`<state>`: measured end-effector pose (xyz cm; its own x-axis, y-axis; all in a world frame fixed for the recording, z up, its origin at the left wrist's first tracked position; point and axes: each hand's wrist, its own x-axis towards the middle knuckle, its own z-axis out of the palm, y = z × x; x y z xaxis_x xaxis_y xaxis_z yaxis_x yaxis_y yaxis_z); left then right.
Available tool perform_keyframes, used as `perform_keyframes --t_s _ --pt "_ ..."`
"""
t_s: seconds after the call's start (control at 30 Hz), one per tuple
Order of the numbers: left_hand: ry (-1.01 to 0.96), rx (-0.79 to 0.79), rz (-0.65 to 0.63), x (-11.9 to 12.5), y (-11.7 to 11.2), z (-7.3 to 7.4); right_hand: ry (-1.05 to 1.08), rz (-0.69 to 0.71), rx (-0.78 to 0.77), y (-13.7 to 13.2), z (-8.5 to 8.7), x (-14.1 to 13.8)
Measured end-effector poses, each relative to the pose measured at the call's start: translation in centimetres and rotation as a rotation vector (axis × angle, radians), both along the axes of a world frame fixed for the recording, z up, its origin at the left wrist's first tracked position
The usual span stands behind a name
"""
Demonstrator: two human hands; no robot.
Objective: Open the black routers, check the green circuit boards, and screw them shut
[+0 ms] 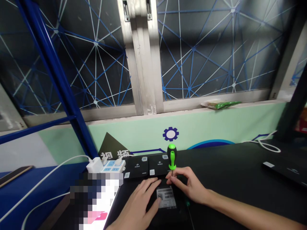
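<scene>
A screwdriver (172, 156) with a green and black handle stands upright, handle up. My right hand (189, 185) pinches its metal shaft below the handle, between thumb and fingers. The tip is hidden behind the fingers, over a flat black device (168, 214) with a white printed label (166, 197). My left hand (141, 203) lies across the left side of this device, fingers stretched out, thumb beside the label. Just right of the device, a second thin screwdriver with a dark green end (187, 203) lies on the black tabletop, partly in shadow.
Two flat black boxes (136, 166) lie side by side behind my hands. A power strip (112, 166) with a white charger (94, 166) and cables stands left of them. Another black box (286, 174) lies right. A blue frame post (55, 76) rises left; a green packet (222, 104) rests on the windowsill.
</scene>
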<state>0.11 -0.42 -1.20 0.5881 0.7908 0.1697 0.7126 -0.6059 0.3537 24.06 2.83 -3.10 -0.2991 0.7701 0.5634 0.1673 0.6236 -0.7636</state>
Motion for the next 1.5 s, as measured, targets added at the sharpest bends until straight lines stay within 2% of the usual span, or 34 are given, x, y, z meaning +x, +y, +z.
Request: perform_keyframes --t_s 0.13,0.33,0.4,0.57,0.73,0.8,1.0,1.2,1.3,1.5 --pt "-0.005 -0.011 0.003 -0.2 0.1 -0.4 -0.007 -0.077 0.036 0.5 -0.5 -0.2" --pt "-0.008 0.001 -0.003 -0.2 0.1 -0.2 0.156 -0.045 -0.165 1.0 -0.8 -0.3" --pt "-0.012 0.011 -0.003 -0.1 0.0 0.0 0.177 -0.022 -0.189 0.7 -0.6 -0.2" --pt "-0.001 0.006 -0.009 0.0 -0.1 0.2 0.076 0.034 -0.071 0.1 -0.1 0.1" --pt "-0.004 0.008 -0.004 -0.1 0.0 -0.1 -0.012 -0.037 0.062 0.2 -0.2 0.1" --pt "-0.017 0.016 -0.006 -0.2 0.0 -0.2 0.001 -0.054 0.044 0.5 -0.4 -0.1" --pt "-0.013 0.013 -0.001 0.0 0.1 0.0 0.143 -0.073 -0.138 0.9 -0.7 -0.1" --pt "-0.002 0.001 0.004 0.0 -0.1 0.4 0.062 -0.018 -0.044 0.2 -0.2 0.2" --pt "-0.015 0.009 -0.003 0.0 -0.3 0.4 0.027 -0.046 -0.007 0.2 -0.1 0.1" --pt "-0.029 0.007 -0.017 -0.1 -0.1 0.2 0.085 -0.046 -0.131 1.2 -1.2 -0.1"
